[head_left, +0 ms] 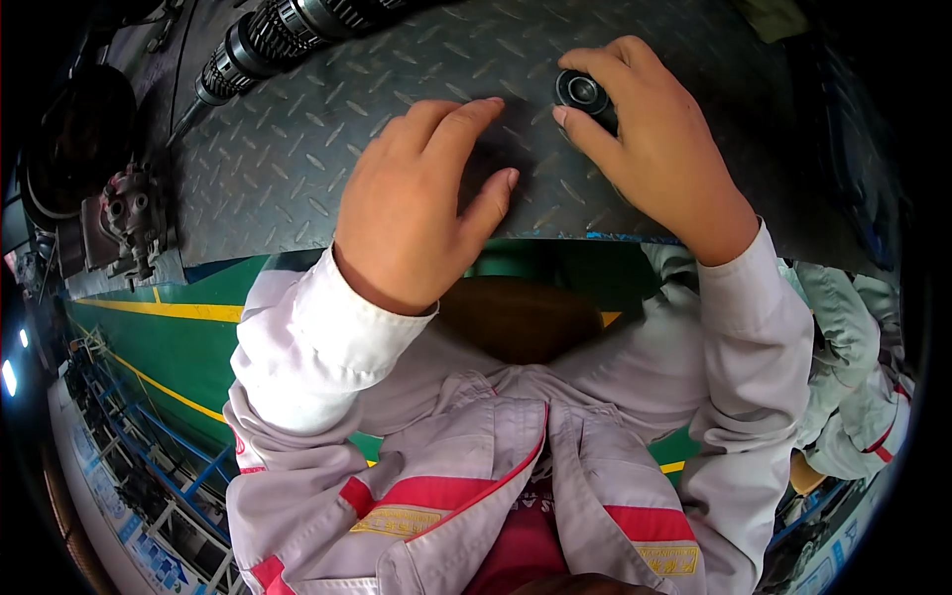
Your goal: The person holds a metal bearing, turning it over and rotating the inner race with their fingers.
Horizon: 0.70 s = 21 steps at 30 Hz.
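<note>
Right hand (645,139) gripped a small black bearing ring (583,91) lying flat on the surface (297,149), under its fingertips. Left hand (421,198) rested beside it, loosely curled, holding nothing.

The right hand (650,134) covers the far side of a small black bearing (582,91). The geared shaft (288,30) at the checker-plate bench's (297,169) far edge is cut off by the picture's top.

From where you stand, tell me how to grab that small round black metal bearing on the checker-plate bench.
Pinch the small round black metal bearing across its outer rim, from above: it lies flat, bore up. The right hand already cups it.
</note>
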### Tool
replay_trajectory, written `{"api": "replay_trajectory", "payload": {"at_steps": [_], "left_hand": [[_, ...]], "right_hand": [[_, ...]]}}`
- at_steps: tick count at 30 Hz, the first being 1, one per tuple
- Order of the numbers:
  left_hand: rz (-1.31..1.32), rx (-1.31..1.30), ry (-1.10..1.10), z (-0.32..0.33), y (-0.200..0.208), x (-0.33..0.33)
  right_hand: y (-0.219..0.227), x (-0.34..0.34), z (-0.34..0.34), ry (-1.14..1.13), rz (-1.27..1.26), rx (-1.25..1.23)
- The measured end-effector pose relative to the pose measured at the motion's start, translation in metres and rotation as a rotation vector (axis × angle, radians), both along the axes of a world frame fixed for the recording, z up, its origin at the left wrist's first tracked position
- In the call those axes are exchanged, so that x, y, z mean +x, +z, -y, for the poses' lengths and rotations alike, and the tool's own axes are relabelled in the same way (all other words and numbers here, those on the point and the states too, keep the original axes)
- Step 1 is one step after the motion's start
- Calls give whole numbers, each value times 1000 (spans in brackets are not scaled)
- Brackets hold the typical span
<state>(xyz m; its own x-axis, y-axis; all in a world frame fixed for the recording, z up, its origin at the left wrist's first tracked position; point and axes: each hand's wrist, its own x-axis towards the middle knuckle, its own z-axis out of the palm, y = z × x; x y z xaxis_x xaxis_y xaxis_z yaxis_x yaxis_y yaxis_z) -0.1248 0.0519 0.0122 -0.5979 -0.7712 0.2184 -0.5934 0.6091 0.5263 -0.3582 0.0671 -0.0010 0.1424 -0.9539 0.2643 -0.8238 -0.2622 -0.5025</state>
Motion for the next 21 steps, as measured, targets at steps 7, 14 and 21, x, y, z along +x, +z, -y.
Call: {"api": "replay_trajectory", "payload": {"at_steps": [7,14,21], "left_hand": [[-22,-31,9,-1,-1,3],[-28,-15,18,0,-3,6],[-11,-59,-1,1,-2,6]], "right_hand": [[6,15,-18,18,252,111],[0,41,-41,141,289,5],[1,36,-41,174,187,-48]]}}
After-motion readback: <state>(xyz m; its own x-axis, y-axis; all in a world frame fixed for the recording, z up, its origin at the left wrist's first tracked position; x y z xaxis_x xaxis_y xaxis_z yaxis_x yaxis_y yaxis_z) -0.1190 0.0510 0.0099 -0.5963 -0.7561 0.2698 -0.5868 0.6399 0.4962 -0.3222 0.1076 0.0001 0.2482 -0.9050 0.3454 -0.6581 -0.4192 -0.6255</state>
